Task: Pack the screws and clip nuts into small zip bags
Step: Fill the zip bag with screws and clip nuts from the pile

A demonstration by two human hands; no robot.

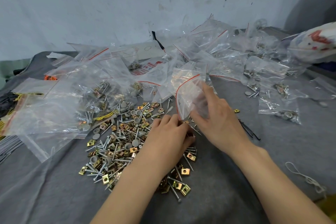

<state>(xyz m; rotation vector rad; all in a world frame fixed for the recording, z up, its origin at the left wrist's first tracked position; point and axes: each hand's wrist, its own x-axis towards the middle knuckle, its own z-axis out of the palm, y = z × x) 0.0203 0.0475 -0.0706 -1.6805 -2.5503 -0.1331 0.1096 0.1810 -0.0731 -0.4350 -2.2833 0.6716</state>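
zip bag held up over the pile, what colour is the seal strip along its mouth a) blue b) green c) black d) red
d: the zip bag, held in the fingers of the right hand, has a red strip running along its open edge.
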